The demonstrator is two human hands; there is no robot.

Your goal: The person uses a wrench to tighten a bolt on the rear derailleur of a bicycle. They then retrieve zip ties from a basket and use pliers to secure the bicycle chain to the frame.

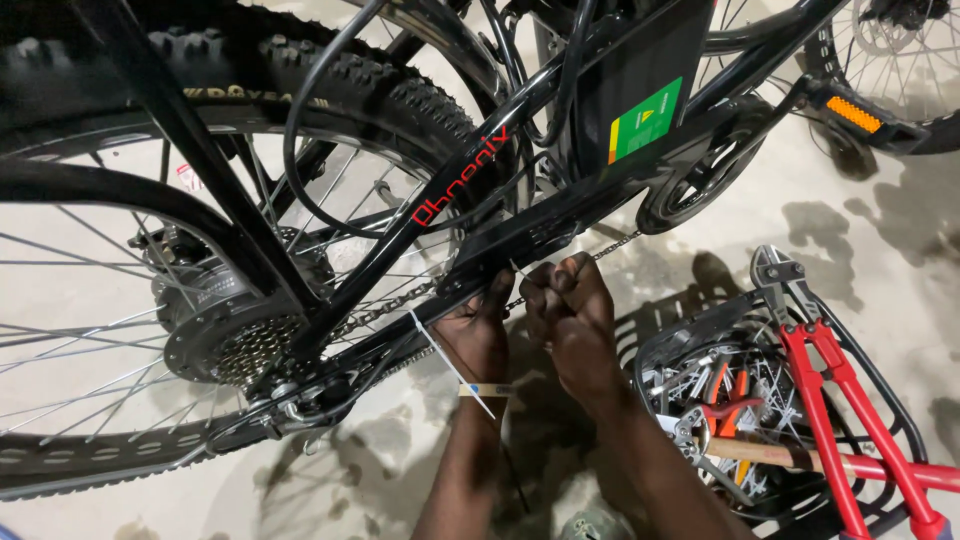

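Two hands work close together beneath the black bicycle frame [400, 215]. The right hand [568, 315] has its fingers curled tight into a fist, pinching the free end of a thin white cable tie [516, 270] just beside the knuckles. The left hand [482, 330] presses its fingers up against the underside of the black chain guard [560, 215], fingertips closed on the guard's lower edge; what they hold there is hidden. A second white cable tie [440, 350] wraps the frame tube immediately left of the left hand, its long tail slanting down across the wrist. The bicycle chain [615, 246] runs directly behind the right knuckles, a thin line of dull metal links stretched toward the chainring [700, 180] up and to the right. Farther left of the fingers sits the rear cassette [255, 348], with spokes and the knobby rear tyre [340, 75] beyond. Right of the forearms, a black wire basket [900, 430] holds red-handled bolt cutters [835, 380] and a wooden-handled hammer [760, 452].
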